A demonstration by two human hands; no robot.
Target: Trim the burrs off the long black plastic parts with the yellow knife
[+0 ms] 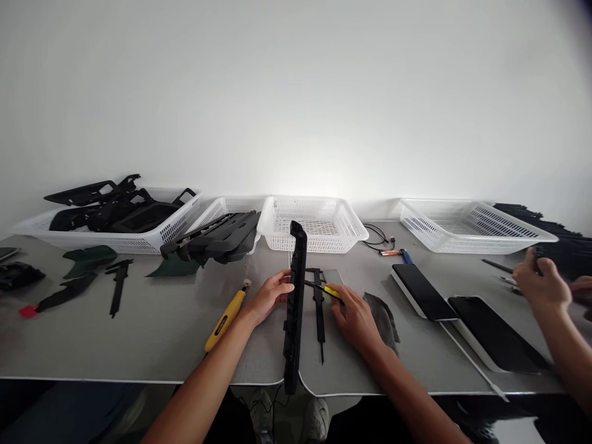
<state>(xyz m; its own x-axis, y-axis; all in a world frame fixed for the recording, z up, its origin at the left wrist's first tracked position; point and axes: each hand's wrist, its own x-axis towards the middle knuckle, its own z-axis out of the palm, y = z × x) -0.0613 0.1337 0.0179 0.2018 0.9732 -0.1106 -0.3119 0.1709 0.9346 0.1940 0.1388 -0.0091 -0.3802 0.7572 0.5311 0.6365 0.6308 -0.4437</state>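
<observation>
My left hand (272,296) is closed on a long, narrow black plastic trim part (295,302), which it holds on edge, hooked end up and the other end past the table's front edge. In my right hand (357,314) is a slim hand tool (332,291) with a yellow and black handle. Its thin dark tip points left and reaches the part's side; whether it touches I cannot tell. Black calipers (319,311) lie between the part and my right hand. To the left of my left forearm lies a yellow rotary tool (226,319) with a small round head.
Behind stand white baskets (312,243), (476,245), one basket (173,237) heaped with black parts. More black trim parts (222,234) lie in another. Sandpaper (383,317), two phone-like black slabs (423,290), a cable (379,234) and other calipers (119,287) lie around. Another person's hand (543,287) works at right.
</observation>
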